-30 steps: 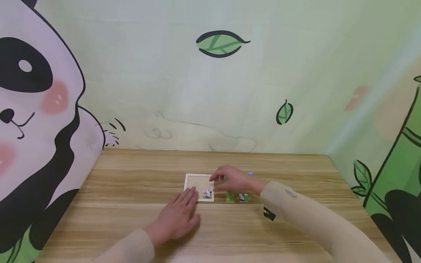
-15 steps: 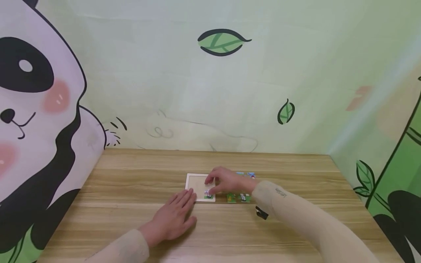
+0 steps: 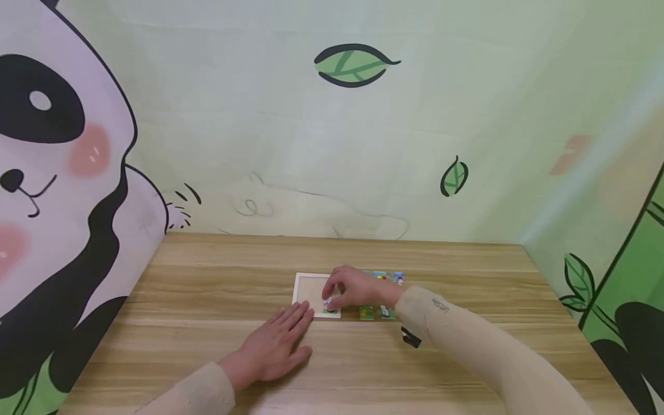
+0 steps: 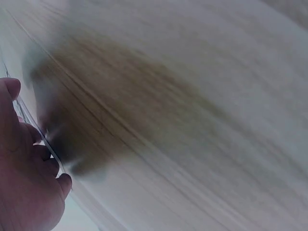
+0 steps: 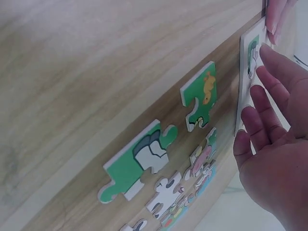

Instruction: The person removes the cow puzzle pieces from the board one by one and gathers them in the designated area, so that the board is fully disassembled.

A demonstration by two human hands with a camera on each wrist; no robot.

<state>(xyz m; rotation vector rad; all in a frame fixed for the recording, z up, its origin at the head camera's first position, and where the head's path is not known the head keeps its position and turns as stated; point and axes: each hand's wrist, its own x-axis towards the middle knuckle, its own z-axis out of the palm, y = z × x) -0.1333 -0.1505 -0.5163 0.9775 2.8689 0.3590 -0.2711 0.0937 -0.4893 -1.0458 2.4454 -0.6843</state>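
My right hand (image 3: 350, 288) reaches over the right side of a shallow, white-rimmed puzzle tray (image 3: 295, 286). Its thumb and bent fingers pinch a small puzzle piece (image 3: 330, 311), green at the bottom with a white figure, in the tray's near right corner. In the right wrist view the thumb and index fingertips meet at this piece (image 5: 251, 57), which is partly hidden by the hand. My left hand (image 3: 275, 346) lies with straight fingers, fingertips on the tray's near left edge. The left wrist view shows only part of that hand (image 4: 29, 163) at its left side.
Right of the tray, loose puzzle pieces lie on the wooden table (image 3: 218, 288), among them one with an orange animal (image 5: 207, 91) and one with white and grey shapes (image 5: 139, 159). A panda-printed wall (image 3: 207, 115) stands behind. A small black object (image 3: 411, 337) shows by the right sleeve.
My right hand has moved left and down from above the tray's right edge to the corner piece, its fingers drawing toward the thumb. The left hand stays at the tray's edge with little movement.
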